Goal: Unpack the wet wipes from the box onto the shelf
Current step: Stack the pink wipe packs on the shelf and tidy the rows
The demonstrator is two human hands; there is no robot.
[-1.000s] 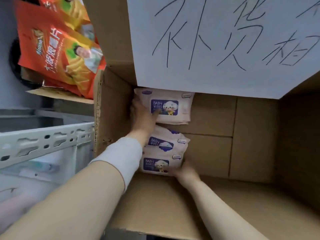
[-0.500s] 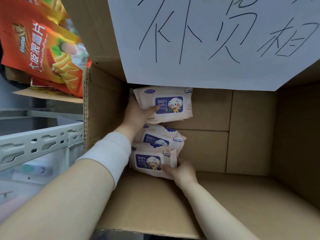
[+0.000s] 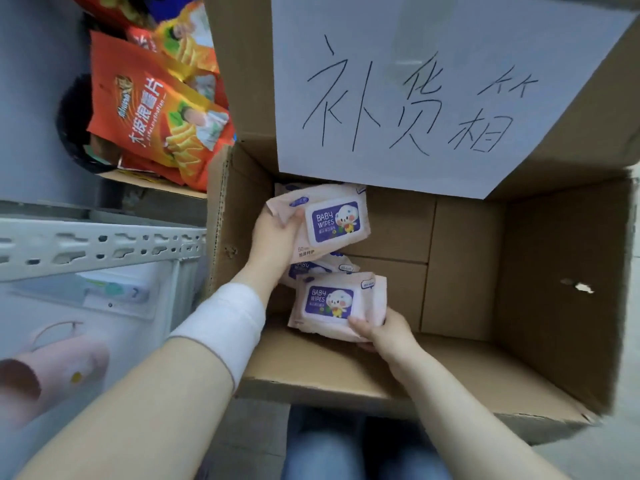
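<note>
Left hand, right hand grip two packs; perhaps two beneath.

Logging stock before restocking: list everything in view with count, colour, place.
cardboard box: one, brown, centre
paper sign: one, white with black handwriting, on box's far flap
upper wipes pack: one, pink with purple label, box's left side
lower wipes pack: one, same colours, nearest the person
middle wipes pack: one, same colours, between them, partly hidden
snack bags: several, orange-red, upper left
shelf rail: one, grey, left
left grip: one, bare hand, holds upper wipes pack
right grip: one, bare hand, holds lower wipes pack
</note>
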